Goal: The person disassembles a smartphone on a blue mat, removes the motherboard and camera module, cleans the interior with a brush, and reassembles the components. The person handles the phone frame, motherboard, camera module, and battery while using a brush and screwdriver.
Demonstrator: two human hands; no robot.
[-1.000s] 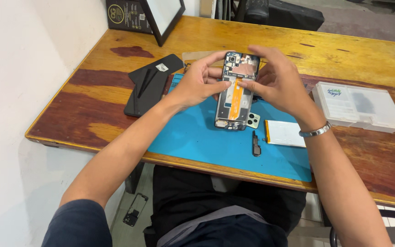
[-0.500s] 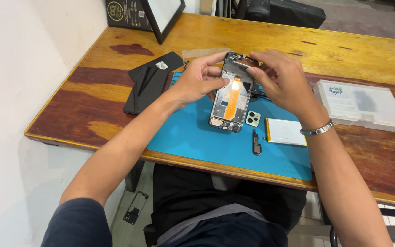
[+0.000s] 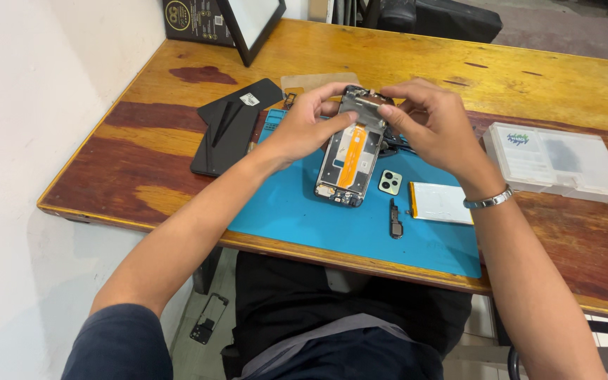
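We hold the opened phone [image 3: 350, 158] tilted on the blue mat [image 3: 297, 211], left hand [image 3: 304, 127] gripping its left edge, right hand [image 3: 434, 123] with fingers pinched on the board at its top. Pulling hard, we judge, could tear the orange flex cable [image 3: 352, 155] or knock the camera module [image 3: 390, 182].

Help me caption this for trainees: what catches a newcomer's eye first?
An opened phone with an orange ribbon cable lies on the blue mat, mid-table; the left hand and right hand pinch its top end. Beside it lie a pale battery and a clear parts box.
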